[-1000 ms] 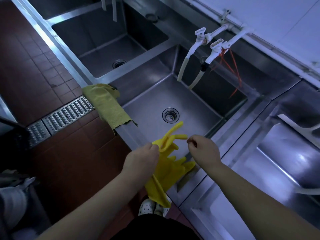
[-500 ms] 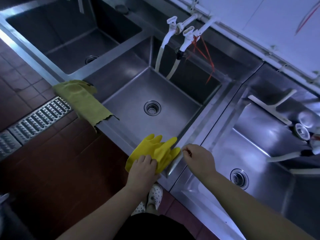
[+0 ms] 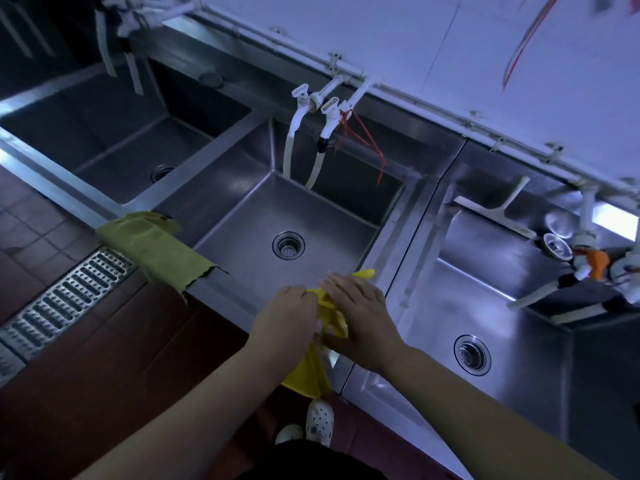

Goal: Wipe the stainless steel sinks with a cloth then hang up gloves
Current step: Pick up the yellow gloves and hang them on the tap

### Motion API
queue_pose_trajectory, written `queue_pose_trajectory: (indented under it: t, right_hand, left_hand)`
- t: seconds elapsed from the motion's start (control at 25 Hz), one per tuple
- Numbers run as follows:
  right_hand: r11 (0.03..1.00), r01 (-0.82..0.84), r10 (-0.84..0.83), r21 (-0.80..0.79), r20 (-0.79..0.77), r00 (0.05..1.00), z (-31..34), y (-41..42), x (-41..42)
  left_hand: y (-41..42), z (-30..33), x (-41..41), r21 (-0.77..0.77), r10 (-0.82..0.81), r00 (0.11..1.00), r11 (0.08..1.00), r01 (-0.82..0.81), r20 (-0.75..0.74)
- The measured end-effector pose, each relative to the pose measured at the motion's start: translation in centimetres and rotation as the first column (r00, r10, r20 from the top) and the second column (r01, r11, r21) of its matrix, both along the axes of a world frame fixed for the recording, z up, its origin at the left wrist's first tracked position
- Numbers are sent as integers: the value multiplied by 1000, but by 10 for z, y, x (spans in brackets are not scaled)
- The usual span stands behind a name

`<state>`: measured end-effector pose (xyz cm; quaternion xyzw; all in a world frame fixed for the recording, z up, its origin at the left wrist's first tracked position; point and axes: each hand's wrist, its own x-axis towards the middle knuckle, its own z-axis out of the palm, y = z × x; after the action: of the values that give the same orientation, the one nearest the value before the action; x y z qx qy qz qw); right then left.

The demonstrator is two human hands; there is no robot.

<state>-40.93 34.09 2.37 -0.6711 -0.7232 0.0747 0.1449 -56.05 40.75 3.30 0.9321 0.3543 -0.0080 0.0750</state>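
Note:
Yellow rubber gloves drape over the front rim of the middle stainless steel sink, their cuffs hanging down the front. My left hand has curled fingers on the gloves at the rim. My right hand lies flat on top of them with straight fingers, pressing them onto the rim. A yellow-green cloth hangs over the rim at the left corner of the same sink.
A left sink and a right sink flank the middle one. White taps with hoses hang over the middle sink. A white squeegee and strainers lie in the right sink. A floor drain grate runs below left.
The gloves went from held up over the sink to draped on its front rim. My right hand moved left from the rim onto the gloves.

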Motion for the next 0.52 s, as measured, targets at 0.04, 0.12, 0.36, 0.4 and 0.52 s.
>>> queue_pose_trajectory:
  t: [0.04,0.12,0.36,0.4,0.52]
  right_hand:
    - [999,19,-19,27,-1,1000,8,0,0]
    - [989,98,-101,107,21,995,24,-5,4]
    - [911,256,-293,323,72,953,65,-38,28]
    - [907,246,-302,342,120,946,71,-44,34]
    - [911,215,-313,351,252,916,93,-63,54]
  left_hand:
    - [1,13,1,14,-33,999,999,34,-17]
    - [4,38,4,36,-104,992,994,101,75]
    - [-4,59,31,-166,3,921,984,67,390]
    - [-6,62,38,-161,-25,897,981,106,441]
    - [-13,77,59,-201,-80,852,957,212,517]
